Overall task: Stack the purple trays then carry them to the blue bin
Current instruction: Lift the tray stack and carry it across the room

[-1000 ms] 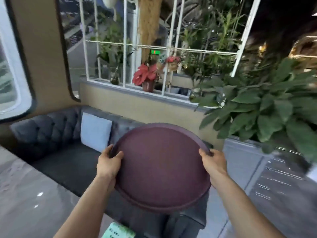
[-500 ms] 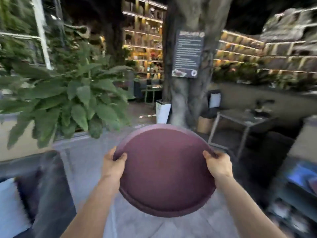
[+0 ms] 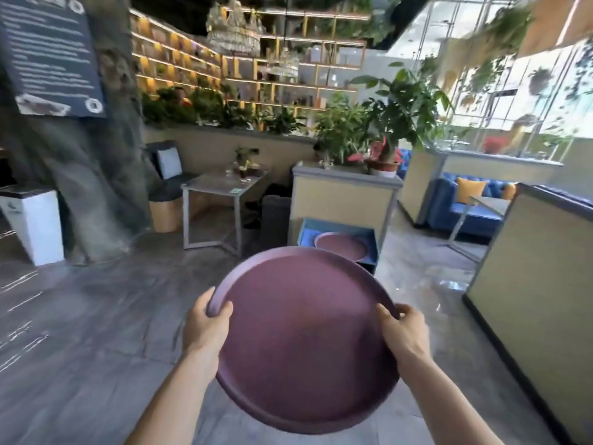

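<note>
I hold a round purple tray (image 3: 305, 342) level in front of me, low in the middle of the view. My left hand (image 3: 207, 326) grips its left rim and my right hand (image 3: 402, 332) grips its right rim. Whether more trays are stacked under it I cannot tell. Straight ahead on the floor stands the blue bin (image 3: 306, 231), against a beige planter wall, with another purple tray (image 3: 341, 247) lying inside it. The held tray's far edge covers the bin's near side.
A beige planter wall (image 3: 343, 200) with potted plants rises behind the bin. A beige partition (image 3: 529, 284) stands at right. A small metal table (image 3: 221, 203) and a tree trunk (image 3: 80, 175) with a white box (image 3: 35, 226) are at left. Grey tiled floor (image 3: 112, 316) stretches ahead.
The view has swung to the right, from the sofa and window past the large plant and tree, and now faces the blue bin. Both hands keep the same grip on the tray.
</note>
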Demonstrator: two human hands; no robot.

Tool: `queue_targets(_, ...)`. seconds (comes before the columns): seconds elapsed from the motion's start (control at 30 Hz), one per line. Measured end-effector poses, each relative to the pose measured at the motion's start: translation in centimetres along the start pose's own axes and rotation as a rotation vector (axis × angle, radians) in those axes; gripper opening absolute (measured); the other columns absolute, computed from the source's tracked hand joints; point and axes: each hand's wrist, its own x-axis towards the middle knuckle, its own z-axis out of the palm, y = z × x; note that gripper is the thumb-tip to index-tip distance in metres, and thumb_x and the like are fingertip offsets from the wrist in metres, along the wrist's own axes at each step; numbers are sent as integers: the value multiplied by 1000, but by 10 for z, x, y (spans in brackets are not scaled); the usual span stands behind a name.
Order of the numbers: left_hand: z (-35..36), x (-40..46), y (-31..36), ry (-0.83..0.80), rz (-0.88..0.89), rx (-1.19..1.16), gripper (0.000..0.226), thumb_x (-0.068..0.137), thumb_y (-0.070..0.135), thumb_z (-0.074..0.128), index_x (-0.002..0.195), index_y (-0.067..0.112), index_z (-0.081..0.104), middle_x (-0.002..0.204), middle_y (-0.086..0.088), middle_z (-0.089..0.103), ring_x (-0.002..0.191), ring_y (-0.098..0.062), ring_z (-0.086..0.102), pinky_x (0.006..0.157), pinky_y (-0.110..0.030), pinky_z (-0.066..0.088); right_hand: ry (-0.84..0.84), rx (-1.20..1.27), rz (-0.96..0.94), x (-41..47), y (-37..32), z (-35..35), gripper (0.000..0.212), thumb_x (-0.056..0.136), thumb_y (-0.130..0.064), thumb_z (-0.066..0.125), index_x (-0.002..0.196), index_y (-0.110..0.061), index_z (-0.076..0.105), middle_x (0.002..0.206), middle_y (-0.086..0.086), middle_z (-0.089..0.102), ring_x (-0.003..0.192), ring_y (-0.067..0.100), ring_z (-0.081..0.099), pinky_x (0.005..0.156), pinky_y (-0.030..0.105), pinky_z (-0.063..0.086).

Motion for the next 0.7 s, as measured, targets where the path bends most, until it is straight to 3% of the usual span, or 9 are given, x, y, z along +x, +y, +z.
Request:
queue_targets(0.23,81,-16,-13,-157,-24,31,46,88,24,65,134,29,58,123,-1,67,103,-26,62,94,-38,49,129,6,97,26,45,-54,38,82,-42,64,108,-15,70,98,11,73,94,36,67,91,44,54)
queue_targets(0.53,187,0,6,-175,19,39,50,91,24,63,140,28,53,134,-1,60,104,-21,55,92,-36,45,141,36,108,123,53,-84,40,83,-41,63,112,-14,69,99,11,74,95,36,67,91,44,53)
queue_targets(0.7,238,27,9,-176,37,46,50,90,21,64,139,25,54,127,0,62,103,-21,56,92,-34,44,136,41,133,180,55,-77,42,82,-44,63,114,-15,68,103,13,73,97,37,66,92,45,53)
